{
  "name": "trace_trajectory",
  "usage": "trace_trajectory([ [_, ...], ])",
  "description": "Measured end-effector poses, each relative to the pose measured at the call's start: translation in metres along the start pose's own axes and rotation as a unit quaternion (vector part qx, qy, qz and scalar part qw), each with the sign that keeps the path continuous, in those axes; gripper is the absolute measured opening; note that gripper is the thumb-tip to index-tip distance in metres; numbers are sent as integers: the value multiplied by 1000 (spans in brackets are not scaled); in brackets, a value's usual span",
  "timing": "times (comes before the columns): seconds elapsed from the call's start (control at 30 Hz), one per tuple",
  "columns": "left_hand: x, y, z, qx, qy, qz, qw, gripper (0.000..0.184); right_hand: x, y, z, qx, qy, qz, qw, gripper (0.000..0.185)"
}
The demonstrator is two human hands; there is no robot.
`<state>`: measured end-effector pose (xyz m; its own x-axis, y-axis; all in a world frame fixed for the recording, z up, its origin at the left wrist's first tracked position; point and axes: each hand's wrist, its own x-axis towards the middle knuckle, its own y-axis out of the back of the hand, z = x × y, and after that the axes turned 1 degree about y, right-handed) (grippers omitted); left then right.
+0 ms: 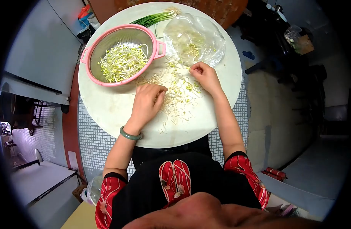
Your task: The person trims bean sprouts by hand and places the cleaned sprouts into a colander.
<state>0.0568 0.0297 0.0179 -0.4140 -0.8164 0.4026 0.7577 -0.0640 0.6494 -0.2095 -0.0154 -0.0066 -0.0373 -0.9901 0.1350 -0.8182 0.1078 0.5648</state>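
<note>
My right hand (206, 77) is pinched at the edge of the loose bean sprouts (177, 86), with a thin sprout showing at its fingertips. Across the pile, my left hand (148, 101) rests low over the table with its fingers curled together; whatever they hold, if anything, is hidden. A green bangle (130, 133) circles the left wrist. Beyond that hand stands a pink-rimmed mesh colander (94, 72) holding a heap of bean sprouts (123, 62). A clear plastic bag (211, 40) with more sprouts inside lies just past my right hand.
A bunch of green onions (150, 18) lies at the far side of the round white table (106, 110). Sprout scraps are scattered near its middle. Dark furniture stands on the right, and a blue slipper (248, 55) is on the floor.
</note>
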Motion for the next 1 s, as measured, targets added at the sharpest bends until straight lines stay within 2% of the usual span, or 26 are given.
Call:
trace_trajectory([
  [0.07, 6, -4, -5, -31, 22, -16, 999, 16, -6, 2, -1, 246, -99, -28, 964, 9],
  [0.1, 11, -7, -1, -86, 41, -5, 995, 19, -12, 4, -10, 313, -100, -46, 943, 9],
  [0.17, 24, -16, 13, -193, 77, 19, 978, 24, -25, 0, -16, 338, -104, -70, 933, 8],
  [0.2, 29, -21, 16, -182, 58, 35, 981, 27, -31, -3, -20, 351, -106, -82, 927, 8],
  [0.27, 35, -28, 22, -158, 21, 68, 985, 35, -40, -9, -28, 336, -91, -80, 934, 9],
  [0.3, 37, -30, 26, -225, 44, 67, 971, 29, -43, -12, -27, 325, -79, -75, 940, 9],
  [0.4, 32, -33, 11, -192, 92, -24, 977, 20, -49, -13, -28, 310, -65, -65, 946, 10],
  [0.5, 29, -39, 8, -267, 161, -13, 950, 15, -52, -13, -31, 311, -55, -48, 947, 9],
  [0.7, 26, -47, -3, -295, 199, -73, 932, 15, -52, -19, -22, 339, -36, -41, 939, 9],
  [0.8, 26, -45, -1, -358, 227, -77, 902, 15, -53, -21, -20, 357, -38, -40, 932, 11],
  [1.0, 25, -48, -2, -388, 221, -76, 891, 13, -56, -24, -21, 370, -46, -34, 927, 13],
])
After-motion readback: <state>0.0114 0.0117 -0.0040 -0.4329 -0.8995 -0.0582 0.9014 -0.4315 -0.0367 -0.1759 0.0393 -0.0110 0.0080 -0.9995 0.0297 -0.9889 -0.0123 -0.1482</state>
